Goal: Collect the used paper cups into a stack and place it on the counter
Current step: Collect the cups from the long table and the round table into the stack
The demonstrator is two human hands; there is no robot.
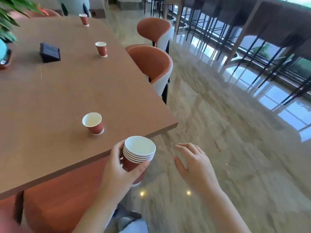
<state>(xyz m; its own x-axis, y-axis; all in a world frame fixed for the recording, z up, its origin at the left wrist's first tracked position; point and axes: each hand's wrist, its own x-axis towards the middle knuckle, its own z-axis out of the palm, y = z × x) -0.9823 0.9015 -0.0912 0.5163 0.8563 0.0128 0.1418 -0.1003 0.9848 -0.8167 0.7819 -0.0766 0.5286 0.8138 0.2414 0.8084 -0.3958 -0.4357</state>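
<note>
Cups nested into a stack (pixel 138 153) sit in the left hand (pixel 117 170), which grips the red side of the stack with the thumb on the right and the fingers curled round the left. Several white rims show one under another. The top cup is white inside and holds nothing that can be seen. The stack is held upright in the air at the near right edge of the surface (pixel 58 98), not resting on it.

The right hand (pixel 195 163) hangs just right of the stack, apart from it, over the floor (pixel 227 140). Its fingers are spread and loosely bent, holding nothing.

On the surface, a single red cup (pixel 93 123) stands upright near the stack, to its left and a little farther off; its white inside looks empty. A second cup (pixel 101 49) stands farther back, and a third cup (pixel 84 19) stands near the far edge. What is in those two cannot be told.

A dark folded case (pixel 50 52) lies left of the second cup. Green leaves of a plant (pixel 10 15) show at the far left corner. Two orange chairs (pixel 151 64) stand along the right side of the surface.
</note>
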